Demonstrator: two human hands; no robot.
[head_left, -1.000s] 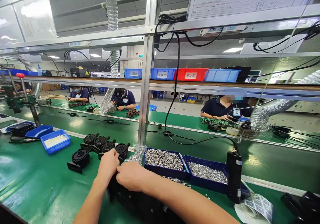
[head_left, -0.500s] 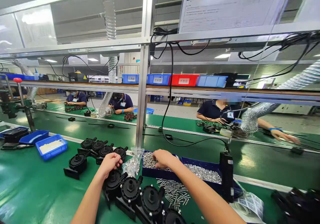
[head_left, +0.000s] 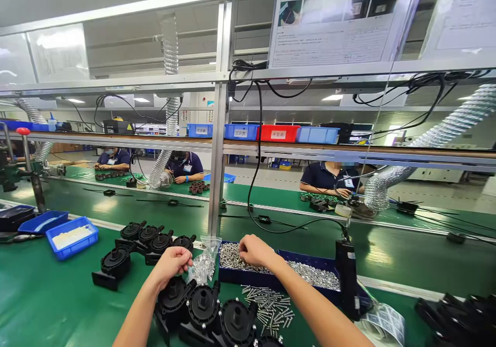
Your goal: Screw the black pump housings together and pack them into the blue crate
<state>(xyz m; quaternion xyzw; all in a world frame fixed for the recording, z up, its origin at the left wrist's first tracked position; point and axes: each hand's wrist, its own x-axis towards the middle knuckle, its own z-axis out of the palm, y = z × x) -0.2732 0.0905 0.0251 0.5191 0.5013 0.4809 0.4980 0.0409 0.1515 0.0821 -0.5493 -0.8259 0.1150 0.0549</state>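
Observation:
My right hand (head_left: 256, 250) reaches into the dark blue bin of long metal screws (head_left: 229, 256). Its fingers are bent and drawn together among the screws, and what they grip is hidden. Above the near row of black round pump-like housings (head_left: 203, 305), my left hand (head_left: 173, 264) is closed in a pinch; anything between its fingertips is too small to make out. A clear plastic bag of small metal parts (head_left: 203, 265) lies just right of that hand. Loose screws (head_left: 271, 305) are spread on the green mat below the bin. Small bright fasteners sit around the housings' rims.
Farther left stand more black housings (head_left: 115, 262) and a blue tray with pale pieces (head_left: 73, 237). A second bin of small shiny parts (head_left: 313, 275) adjoins the screw bin, beside an upright black device (head_left: 347, 280). A metal post (head_left: 216, 182) rises behind. Co-workers sit across the bench.
My view has tilted up slightly. The right hand stays at the screw bin with its fingers down in it. My left hand keeps its pinch near the bag.

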